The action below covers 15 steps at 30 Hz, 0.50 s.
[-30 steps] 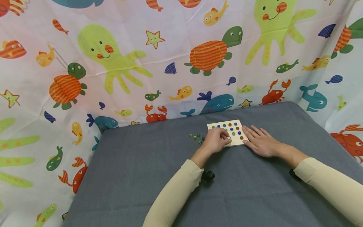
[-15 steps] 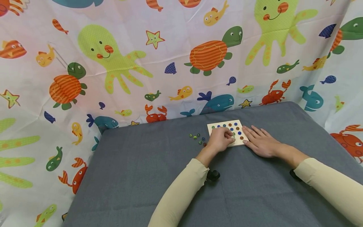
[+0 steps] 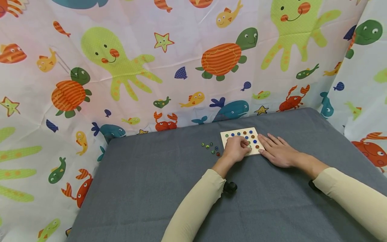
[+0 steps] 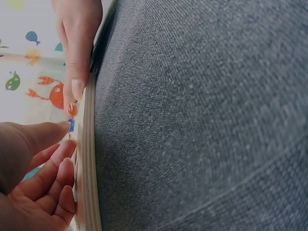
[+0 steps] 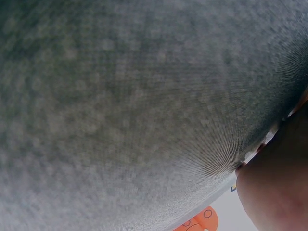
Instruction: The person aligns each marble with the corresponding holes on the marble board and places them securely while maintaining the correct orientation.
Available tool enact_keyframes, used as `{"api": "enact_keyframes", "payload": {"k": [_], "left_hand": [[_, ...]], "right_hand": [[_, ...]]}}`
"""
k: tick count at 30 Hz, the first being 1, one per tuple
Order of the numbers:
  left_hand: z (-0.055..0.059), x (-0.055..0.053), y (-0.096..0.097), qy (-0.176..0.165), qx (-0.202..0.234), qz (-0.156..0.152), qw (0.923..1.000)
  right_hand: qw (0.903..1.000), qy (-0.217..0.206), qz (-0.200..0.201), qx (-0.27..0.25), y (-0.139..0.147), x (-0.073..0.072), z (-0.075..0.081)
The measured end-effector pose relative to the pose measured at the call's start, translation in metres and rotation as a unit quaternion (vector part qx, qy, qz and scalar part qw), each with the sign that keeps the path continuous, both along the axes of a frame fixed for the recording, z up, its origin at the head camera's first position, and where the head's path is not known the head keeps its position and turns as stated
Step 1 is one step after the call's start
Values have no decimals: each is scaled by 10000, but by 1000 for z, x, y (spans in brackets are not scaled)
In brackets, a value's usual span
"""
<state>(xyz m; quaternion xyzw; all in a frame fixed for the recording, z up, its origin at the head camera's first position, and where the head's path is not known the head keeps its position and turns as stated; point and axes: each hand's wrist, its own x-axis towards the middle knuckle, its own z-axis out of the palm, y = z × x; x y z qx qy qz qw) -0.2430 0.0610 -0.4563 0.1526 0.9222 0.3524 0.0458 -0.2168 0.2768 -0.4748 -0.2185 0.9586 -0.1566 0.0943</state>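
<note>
In the head view a pale wooden board (image 3: 224, 135) lies on the cloth with rows of coloured marbles, among them a blue marble (image 3: 255, 141) and an amber marble (image 3: 257, 147). My left hand (image 3: 235, 149) is over the board's near side, thumb and forefinger pinching a small pale-green marble (image 3: 249, 147), mostly covered by the fingertips. The left wrist view has this left hand (image 4: 36, 178) close to the board's edge (image 4: 87, 159), other fingers loosely bent. Fingers extended, my right hand (image 3: 279, 153) rests flat at the board's right edge.
Loose marbles (image 3: 207, 147), several green, one blue and one red, lie on the grey cloth (image 3: 157, 178) left of the board. A patterned sea-animal curtain (image 3: 187, 60) hangs behind the table. Mostly cloth fills the right wrist view.
My left hand has shifted a little to the right over the board with the marble, uncovering a red loose marble, and then stays nearly still. My right hand has stayed in place.
</note>
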Motion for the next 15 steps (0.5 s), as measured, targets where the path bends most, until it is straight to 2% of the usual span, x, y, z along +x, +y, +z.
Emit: {"api": "enact_keyframes", "payload": {"k": [15], "left_hand": [[-4, -2, 9, 158, -403, 255, 9987]], "right_hand": [[10000, -7, 42, -62, 2, -4, -2]]}}
